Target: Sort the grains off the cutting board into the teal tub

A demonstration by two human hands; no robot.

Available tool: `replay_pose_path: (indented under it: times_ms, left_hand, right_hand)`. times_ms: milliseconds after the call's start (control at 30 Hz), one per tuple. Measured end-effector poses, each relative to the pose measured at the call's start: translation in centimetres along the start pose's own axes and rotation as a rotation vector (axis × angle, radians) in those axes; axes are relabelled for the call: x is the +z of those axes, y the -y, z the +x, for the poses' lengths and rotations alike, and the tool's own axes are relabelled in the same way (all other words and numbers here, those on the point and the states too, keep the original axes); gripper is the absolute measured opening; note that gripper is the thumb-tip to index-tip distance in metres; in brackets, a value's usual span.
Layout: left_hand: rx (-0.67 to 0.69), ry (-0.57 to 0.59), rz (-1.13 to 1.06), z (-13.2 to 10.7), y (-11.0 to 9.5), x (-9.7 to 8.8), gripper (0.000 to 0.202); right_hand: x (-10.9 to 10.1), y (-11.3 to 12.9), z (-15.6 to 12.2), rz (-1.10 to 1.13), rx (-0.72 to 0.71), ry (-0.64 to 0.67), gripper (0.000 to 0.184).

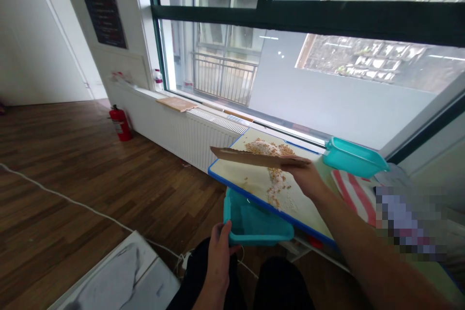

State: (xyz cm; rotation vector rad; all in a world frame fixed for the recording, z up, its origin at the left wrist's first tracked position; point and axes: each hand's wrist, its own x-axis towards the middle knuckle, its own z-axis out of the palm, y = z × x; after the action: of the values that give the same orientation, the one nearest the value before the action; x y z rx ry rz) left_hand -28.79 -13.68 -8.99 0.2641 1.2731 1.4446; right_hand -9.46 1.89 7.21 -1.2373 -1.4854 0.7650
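My left hand [219, 252] grips the near rim of a teal plastic tub [254, 223], held just below the front edge of a white board with a blue rim [236, 181]. My right hand [307, 177] is closed on the end of a long flat brown strip, perhaps cardboard [250, 156], which reaches left across the board just above it. Brown and white grains [278, 186] lie in a trail down the board, with a larger pile [265, 147] at its far side.
A second teal tub [354, 157] sits at the right beside a red-and-white striped cloth [350, 189]. A white radiator [203, 135] runs under the window. A red fire extinguisher [119, 123] stands on the wooden floor, where a white cable [72, 201] runs.
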Motion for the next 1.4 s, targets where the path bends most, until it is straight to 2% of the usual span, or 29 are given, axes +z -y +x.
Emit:
replay_pose_path:
  times_ms: [100, 267, 400, 600, 800, 933, 1167, 1400]
  left_hand:
    - [0.004, 0.004, -0.006, 0.3, 0.1, -0.1, 0.054]
    - [-0.015, -0.046, -0.018, 0.9, 0.8, 0.1, 0.044]
    - [-0.017, -0.096, -0.015, 1.1, 1.2, 0.3, 0.037]
    - [-0.01, -0.171, -0.034, 2.0, 1.8, -0.2, 0.033]
    - [-0.044, -0.166, -0.034, 2.7, 2.2, -0.4, 0.034]
    - [-0.027, -0.156, 0.002, 3.1, 2.0, -0.7, 0.038]
    - [-0.009, -0.187, -0.008, 3.4, -0.2, -2.2, 0.036]
    - [-0.07, -0.142, -0.015, 2.4, -1.2, -1.8, 0.032]
  right_hand:
    - [0.6, -1.2, 1.6, 0.124, 0.048, 0.03, 0.027]
    - [1.6, -1.6, 2.2, 0.241, 0.011, 0.121, 0.017]
    - [3.1, -2.1, 2.2, 0.348, -0.03, 0.072, 0.022]
    - [4.5, -4.1, 2.6, 0.389, 0.007, 0.016, 0.022]
    - [4.3, -4.7, 3.6, 0.247, 0.023, 0.074, 0.021]
    - [4.1, -4.6, 3.4, 0.156, -0.018, 0.142, 0.017]
    - [3.6, -4.5, 3.3, 0.233, -0.095, 0.257, 0.005]
    - [3.0, -5.3, 4.1, 0.337, -0.049, 0.248, 0.019]
